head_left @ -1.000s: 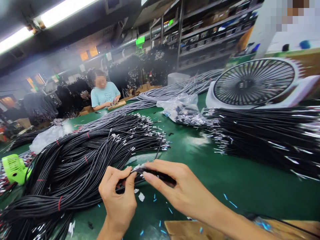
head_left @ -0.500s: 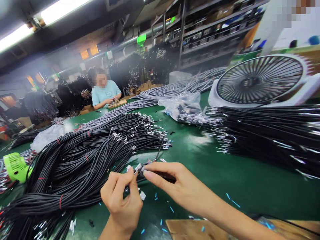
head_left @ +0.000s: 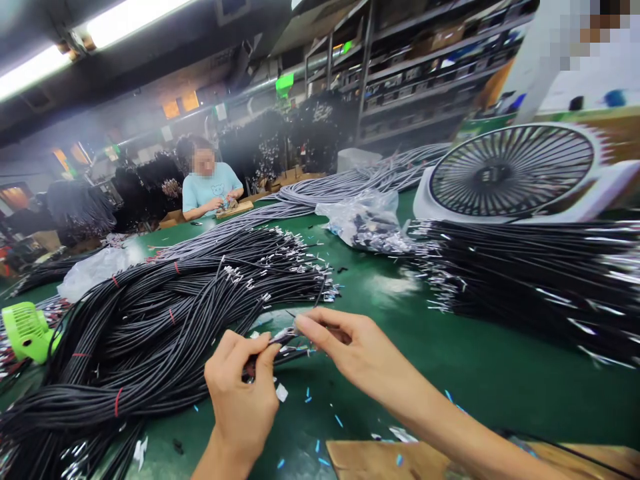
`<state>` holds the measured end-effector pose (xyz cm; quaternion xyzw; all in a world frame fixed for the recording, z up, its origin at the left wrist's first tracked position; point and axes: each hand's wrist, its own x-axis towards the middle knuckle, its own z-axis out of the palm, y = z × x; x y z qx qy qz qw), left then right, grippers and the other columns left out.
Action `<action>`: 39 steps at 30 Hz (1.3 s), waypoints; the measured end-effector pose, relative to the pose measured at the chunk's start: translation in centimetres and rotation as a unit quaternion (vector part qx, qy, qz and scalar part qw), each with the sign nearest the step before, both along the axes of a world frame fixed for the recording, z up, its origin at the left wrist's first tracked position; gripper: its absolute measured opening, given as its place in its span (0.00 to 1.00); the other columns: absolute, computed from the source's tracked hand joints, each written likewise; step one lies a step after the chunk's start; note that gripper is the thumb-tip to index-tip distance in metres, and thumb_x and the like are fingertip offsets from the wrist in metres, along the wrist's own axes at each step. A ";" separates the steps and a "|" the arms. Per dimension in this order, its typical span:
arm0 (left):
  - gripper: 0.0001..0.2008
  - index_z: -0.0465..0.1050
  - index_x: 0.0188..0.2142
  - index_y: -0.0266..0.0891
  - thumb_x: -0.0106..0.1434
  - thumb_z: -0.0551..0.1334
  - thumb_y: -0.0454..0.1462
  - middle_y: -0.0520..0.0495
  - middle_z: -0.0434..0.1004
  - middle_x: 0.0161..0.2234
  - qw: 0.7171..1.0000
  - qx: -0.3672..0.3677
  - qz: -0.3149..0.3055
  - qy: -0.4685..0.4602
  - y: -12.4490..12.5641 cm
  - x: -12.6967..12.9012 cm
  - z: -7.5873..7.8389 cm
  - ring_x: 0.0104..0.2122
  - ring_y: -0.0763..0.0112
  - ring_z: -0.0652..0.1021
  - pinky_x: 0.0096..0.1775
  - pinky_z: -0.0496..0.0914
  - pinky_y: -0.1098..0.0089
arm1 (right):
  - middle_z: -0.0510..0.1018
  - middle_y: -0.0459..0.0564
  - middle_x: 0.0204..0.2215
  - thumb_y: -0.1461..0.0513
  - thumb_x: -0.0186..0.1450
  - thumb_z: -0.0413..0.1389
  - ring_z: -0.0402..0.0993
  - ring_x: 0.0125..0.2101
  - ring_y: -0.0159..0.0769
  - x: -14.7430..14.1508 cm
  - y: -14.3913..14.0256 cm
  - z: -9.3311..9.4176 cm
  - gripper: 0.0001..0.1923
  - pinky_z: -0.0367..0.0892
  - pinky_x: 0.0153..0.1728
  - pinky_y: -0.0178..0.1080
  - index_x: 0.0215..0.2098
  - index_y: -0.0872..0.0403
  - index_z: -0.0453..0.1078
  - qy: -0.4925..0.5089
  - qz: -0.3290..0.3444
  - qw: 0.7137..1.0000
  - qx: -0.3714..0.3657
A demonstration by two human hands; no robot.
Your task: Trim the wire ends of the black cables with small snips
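Note:
My left hand (head_left: 243, 390) is closed in a pinch on the end of a black cable (head_left: 284, 335), where pale and coloured wire ends show. Just right of it, my right hand (head_left: 343, 333) is closed, thumb against fingers, close to those wire ends. A thin dark point sticks out by its fingertips; what it belongs to is hidden. Behind and left of both hands lies a large bundle of black cables (head_left: 165, 327) with red ties and stripped, whitish ends. White scraps (head_left: 282, 392) lie beside my left hand.
On the green table (head_left: 430, 373) stand a fan (head_left: 493, 177) and a small green fan (head_left: 25, 330). More black cables (head_left: 525, 280), grey cables (head_left: 300, 193) and a plastic bag of small parts (head_left: 367, 220) lie around. Nearby is a wooden board (head_left: 370, 460). A co-worker (head_left: 213, 183) sits opposite.
My right hand has drawn slightly up and right, away from my left fingertips. The cable end between them shows more openly. My left hand has turned slightly, still pinching.

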<state>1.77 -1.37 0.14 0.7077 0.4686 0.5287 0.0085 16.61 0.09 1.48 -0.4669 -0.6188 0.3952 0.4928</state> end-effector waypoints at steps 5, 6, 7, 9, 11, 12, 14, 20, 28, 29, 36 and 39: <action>0.14 0.72 0.23 0.39 0.61 0.53 0.27 0.51 0.67 0.16 0.986 0.098 0.032 0.131 -0.4 0.5 -0.9 0.17 0.75 0.68 0.21 0.61 0.75 | 0.57 0.39 0.14 0.46 0.54 0.55 0.51 0.18 0.26 -0.5 -0.1 0.2 0.22 0.54 0.20 0.32 0.16 0.55 0.62 0.053 0.084 0.993 -0.065; 0.15 0.71 0.22 0.39 0.61 0.52 0.27 0.51 0.66 0.15 0.984 0.095 0.038 0.146 -0.3 0.6 -1.0 0.16 0.75 0.67 0.21 0.61 0.74 | 0.59 0.40 0.15 0.47 0.54 0.56 0.52 0.18 0.27 -0.6 -0.1 0.2 0.21 0.54 0.20 0.32 0.18 0.55 0.64 0.055 0.091 0.992 -0.065; 0.15 0.71 0.22 0.39 0.62 0.52 0.28 0.51 0.66 0.15 0.983 0.091 0.041 0.155 -0.3 0.6 -1.1 0.16 0.75 0.67 0.20 0.60 0.74 | 0.60 0.40 0.16 0.48 0.53 0.56 0.53 0.19 0.27 -0.6 -0.1 0.0 0.19 0.55 0.21 0.33 0.19 0.56 0.66 0.055 0.091 0.992 -0.062; 0.15 0.71 0.22 0.39 0.62 0.52 0.28 0.50 0.66 0.15 0.984 0.088 0.037 0.149 -0.1 0.5 -1.3 0.16 0.74 0.67 0.21 0.60 0.73 | 0.62 0.41 0.17 0.50 0.54 0.57 0.56 0.20 0.29 -0.4 -0.1 -0.3 0.17 0.57 0.22 0.33 0.20 0.56 0.66 0.045 0.077 0.995 -0.049; 0.14 0.73 0.25 0.38 0.62 0.53 0.28 0.49 0.68 0.18 0.990 0.077 0.015 0.116 0.1 0.2 -1.2 0.18 0.74 0.69 0.23 0.62 0.74 | 0.63 0.43 0.18 0.51 0.55 0.56 0.59 0.21 0.31 -0.3 0.0 -0.5 0.15 0.59 0.23 0.34 0.21 0.55 0.66 0.024 0.060 0.998 -0.023; 0.12 0.74 0.27 0.38 0.62 0.53 0.29 0.49 0.70 0.20 0.994 0.059 -0.006 0.095 0.3 0.1 -1.0 0.20 0.73 0.71 0.24 0.64 0.74 | 0.64 0.43 0.19 0.52 0.55 0.55 0.60 0.22 0.32 -0.2 0.0 -0.6 0.15 0.60 0.24 0.35 0.21 0.55 0.65 0.011 0.053 0.999 -0.004; 0.11 0.75 0.30 0.37 0.61 0.54 0.29 0.48 0.73 0.24 0.996 -0.006 -0.059 0.060 0.6 -0.3 -0.6 0.23 0.73 0.73 0.27 0.66 0.74 | 0.64 0.43 0.19 0.54 0.56 0.54 0.60 0.23 0.32 -0.1 0.1 -0.4 0.14 0.61 0.25 0.36 0.21 0.54 0.64 -0.008 0.047 0.998 0.034; 0.11 0.74 0.24 0.38 0.60 0.56 0.32 0.53 0.68 0.18 0.980 -0.153 -0.125 -0.004 0.7 -0.7 0.5 0.19 0.75 0.69 0.22 0.62 0.76 | 0.58 0.40 0.16 0.52 0.52 0.57 0.54 0.18 0.27 -0.1 0.1 0.5 0.16 0.54 0.19 0.32 0.18 0.54 0.60 0.066 0.127 0.989 -0.029; 0.11 0.73 0.26 0.38 0.62 0.54 0.30 0.49 0.72 0.25 0.991 -0.028 -0.131 0.029 0.8 -0.5 -0.4 0.24 0.74 0.71 0.27 0.67 0.74 | 0.51 0.36 0.12 0.57 0.47 0.55 0.44 0.15 0.24 0.2 0.5 0.1 0.12 0.43 0.16 0.30 0.16 0.53 0.56 0.068 0.137 0.979 -0.134; 0.12 0.72 0.26 0.38 0.62 0.53 0.30 0.49 0.72 0.25 0.988 -0.036 -0.141 0.043 0.8 -0.6 -0.4 0.24 0.74 0.71 0.27 0.67 0.75 | 0.53 0.37 0.13 0.57 0.47 0.54 0.47 0.16 0.25 0.2 0.5 0.2 0.11 0.45 0.17 0.31 0.15 0.53 0.56 0.048 0.128 0.985 -0.107; 0.12 0.73 0.26 0.38 0.62 0.53 0.31 0.49 0.69 0.23 0.975 -0.098 -0.187 0.067 0.9 -1.0 0.1 0.24 0.72 0.71 0.26 0.64 0.74 | 0.63 0.44 0.16 0.63 0.56 0.49 0.59 0.20 0.31 0.2 -0.4 0.0 0.12 0.53 0.21 0.34 0.16 0.54 0.59 -0.132 0.033 0.984 0.118; 0.10 0.74 0.26 0.37 0.60 0.56 0.32 0.49 0.70 0.23 0.976 -0.138 -0.167 0.025 1.0 -0.8 0.1 0.23 0.73 0.70 0.25 0.63 0.75 | 0.65 0.45 0.17 0.65 0.59 0.48 0.60 0.19 0.31 0.2 -0.5 -0.3 0.12 0.54 0.20 0.33 0.18 0.55 0.64 -0.162 0.000 0.970 0.180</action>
